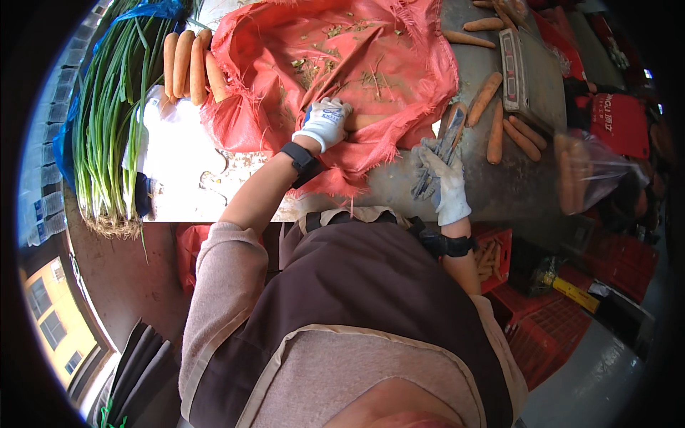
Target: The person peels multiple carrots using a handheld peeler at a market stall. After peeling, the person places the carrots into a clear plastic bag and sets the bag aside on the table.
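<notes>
My left hand [327, 122], in a white and blue work glove, rests on the red woven plastic sack [406, 59] with its fingers curled beside a carrot [366, 122]. Whether it grips that carrot is hard to tell. Plant scraps lie scattered on the sack. To the right, my right hand [441, 171], in a dirty glove, is closed around a knife or similar metal tool [448, 140], partly hidden by the fingers. A carrot half [459, 122] is right against the tool. Several carrots [495, 131] lie on the metal table to the right of this hand.
Green onions [109, 128] with roots lie at the left, near a row of carrots [183, 61]. A metal box or scale [527, 77] stands at the right. Bagged carrots [573, 171] are at the table's right side. Red crates [546, 331] stand below, one holding carrots.
</notes>
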Demonstrator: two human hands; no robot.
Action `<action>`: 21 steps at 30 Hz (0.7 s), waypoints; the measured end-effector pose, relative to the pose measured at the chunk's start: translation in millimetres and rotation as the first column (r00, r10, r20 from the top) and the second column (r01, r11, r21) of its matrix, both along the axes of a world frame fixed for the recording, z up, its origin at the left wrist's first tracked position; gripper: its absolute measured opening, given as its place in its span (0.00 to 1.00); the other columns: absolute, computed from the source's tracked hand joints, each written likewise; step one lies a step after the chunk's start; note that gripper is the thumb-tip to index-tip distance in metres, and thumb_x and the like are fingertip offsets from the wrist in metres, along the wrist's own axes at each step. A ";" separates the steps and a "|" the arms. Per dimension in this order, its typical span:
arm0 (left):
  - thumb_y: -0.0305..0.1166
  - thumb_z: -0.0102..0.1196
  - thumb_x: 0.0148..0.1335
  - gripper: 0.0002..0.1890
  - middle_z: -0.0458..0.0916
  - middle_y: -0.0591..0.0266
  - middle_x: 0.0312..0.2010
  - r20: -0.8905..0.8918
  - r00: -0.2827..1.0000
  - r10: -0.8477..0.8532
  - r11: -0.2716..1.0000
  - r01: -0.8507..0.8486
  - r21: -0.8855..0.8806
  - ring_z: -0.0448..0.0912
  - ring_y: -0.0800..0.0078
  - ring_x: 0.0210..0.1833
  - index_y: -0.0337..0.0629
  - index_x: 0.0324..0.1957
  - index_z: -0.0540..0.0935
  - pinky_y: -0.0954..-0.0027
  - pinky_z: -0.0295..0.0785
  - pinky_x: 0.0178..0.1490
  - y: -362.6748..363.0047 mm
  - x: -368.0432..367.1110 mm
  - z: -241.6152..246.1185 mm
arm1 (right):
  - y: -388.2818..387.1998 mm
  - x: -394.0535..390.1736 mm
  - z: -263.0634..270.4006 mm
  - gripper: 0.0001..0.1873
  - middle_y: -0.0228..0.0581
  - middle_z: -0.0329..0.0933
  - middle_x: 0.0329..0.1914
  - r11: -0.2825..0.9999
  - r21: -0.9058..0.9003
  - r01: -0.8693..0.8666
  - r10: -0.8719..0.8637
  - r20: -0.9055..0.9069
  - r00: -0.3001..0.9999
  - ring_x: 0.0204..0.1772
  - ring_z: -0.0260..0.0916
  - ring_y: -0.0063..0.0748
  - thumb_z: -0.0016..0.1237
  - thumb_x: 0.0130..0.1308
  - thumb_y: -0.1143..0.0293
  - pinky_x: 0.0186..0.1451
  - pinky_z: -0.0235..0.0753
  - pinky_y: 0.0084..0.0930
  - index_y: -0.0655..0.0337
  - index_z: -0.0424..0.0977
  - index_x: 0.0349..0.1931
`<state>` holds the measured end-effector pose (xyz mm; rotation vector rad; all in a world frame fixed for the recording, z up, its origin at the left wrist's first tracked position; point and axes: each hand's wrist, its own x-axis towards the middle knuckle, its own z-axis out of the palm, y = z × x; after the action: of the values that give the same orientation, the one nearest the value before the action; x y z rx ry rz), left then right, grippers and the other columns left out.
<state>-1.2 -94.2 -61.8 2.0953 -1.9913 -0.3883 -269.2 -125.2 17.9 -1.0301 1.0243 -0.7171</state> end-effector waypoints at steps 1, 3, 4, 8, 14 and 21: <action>0.31 0.65 0.43 0.26 0.78 0.52 0.47 0.003 0.999 0.043 0.998 -0.042 -0.037 0.75 0.51 0.51 0.45 0.49 0.78 0.56 0.69 0.55 0.8 3.0 1.8 | 0.5 -1.9 -0.1 0.13 0.42 0.81 0.38 1.000 0.012 0.017 -0.017 0.001 1.000 0.35 0.78 0.27 0.52 0.65 0.75 0.39 0.78 0.22 0.66 0.73 0.49; 0.29 0.65 0.42 0.27 0.77 0.51 0.48 -0.005 0.992 0.124 0.986 -0.124 -0.114 0.75 0.51 0.53 0.44 0.50 0.78 0.56 0.70 0.56 2.9 11.9 8.4 | 0.8 -4.7 -1.1 0.12 0.42 0.81 0.38 0.998 0.054 0.034 -0.035 0.022 0.999 0.35 0.78 0.26 0.53 0.65 0.74 0.39 0.78 0.22 0.66 0.73 0.48; 0.28 0.65 0.42 0.27 0.77 0.49 0.49 -0.086 0.980 0.179 0.973 -0.189 -0.129 0.75 0.51 0.54 0.42 0.50 0.78 0.56 0.70 0.57 3.6 18.1 13.3 | 1.0 -5.7 -1.5 0.12 0.42 0.80 0.38 0.999 0.044 0.027 -0.028 0.021 0.999 0.35 0.78 0.27 0.52 0.65 0.74 0.37 0.78 0.23 0.66 0.73 0.48; 0.33 0.66 0.52 0.22 0.81 0.53 0.43 -0.502 0.822 0.268 0.915 -0.380 -0.134 0.79 0.54 0.46 0.38 0.49 0.78 0.61 0.73 0.51 6.0 44.0 40.1 | 1.8 -4.1 -3.1 0.12 0.42 0.80 0.37 0.998 0.056 0.035 -0.035 0.011 0.999 0.33 0.78 0.28 0.52 0.64 0.75 0.33 0.79 0.25 0.65 0.72 0.47; 0.39 0.57 0.65 0.29 0.76 0.56 0.51 -0.949 -0.272 -0.161 0.987 -0.050 -0.153 0.77 0.67 0.52 0.37 0.63 0.64 0.66 0.70 0.61 12.4 52.3 87.0 | 0.6 2.6 -6.3 0.11 0.40 0.80 0.35 0.997 0.074 -0.004 -0.002 0.084 0.996 0.32 0.78 0.27 0.53 0.65 0.74 0.32 0.79 0.22 0.64 0.72 0.47; 0.33 0.46 0.69 0.22 0.73 0.49 0.58 -0.696 -0.714 -0.081 0.982 0.063 -0.179 0.70 0.57 0.63 0.32 0.61 0.67 0.53 0.60 0.71 3.5 63.0 99.1 | -2.3 -1.6 -19.8 0.12 0.40 0.79 0.34 0.998 0.012 -0.063 0.063 -0.007 0.998 0.31 0.77 0.26 0.51 0.66 0.76 0.32 0.78 0.23 0.64 0.71 0.49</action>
<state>61.8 -90.8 37.3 0.1880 -0.5025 -1.6185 -270.9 -127.5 -1.8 -1.0512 0.9974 -0.6552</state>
